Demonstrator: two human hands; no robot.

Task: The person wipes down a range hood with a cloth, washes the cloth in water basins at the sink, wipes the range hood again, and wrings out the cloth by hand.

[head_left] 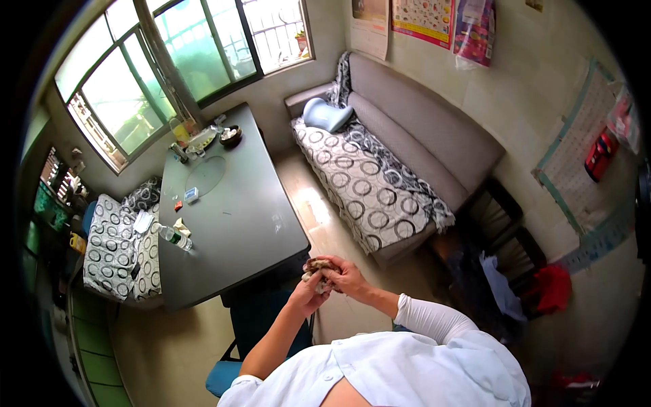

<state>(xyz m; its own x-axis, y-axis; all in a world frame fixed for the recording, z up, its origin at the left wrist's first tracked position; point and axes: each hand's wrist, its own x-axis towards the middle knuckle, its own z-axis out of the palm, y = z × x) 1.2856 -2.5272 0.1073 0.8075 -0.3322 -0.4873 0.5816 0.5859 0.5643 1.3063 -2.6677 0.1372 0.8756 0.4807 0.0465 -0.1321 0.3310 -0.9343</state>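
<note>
Both hands meet in front of my body, just off the near corner of the dark table [234,203]. A small crumpled brown-and-white bundle [317,267] is held between them; it looks soft like cloth, but its exact kind does not show. My left hand [308,296] grips it from below and the left. From the right, my right hand [348,279] closes on it, its fingers bent over the top. Part of the bundle is hidden by the fingers.
On the table are a plastic bottle [175,237], a small blue-and-white box [192,195] and a dark bowl [230,135]. A blue chair [224,377] stands below my left arm. The sofa [376,180] is ahead right, with stools and clothing [502,288] farther right.
</note>
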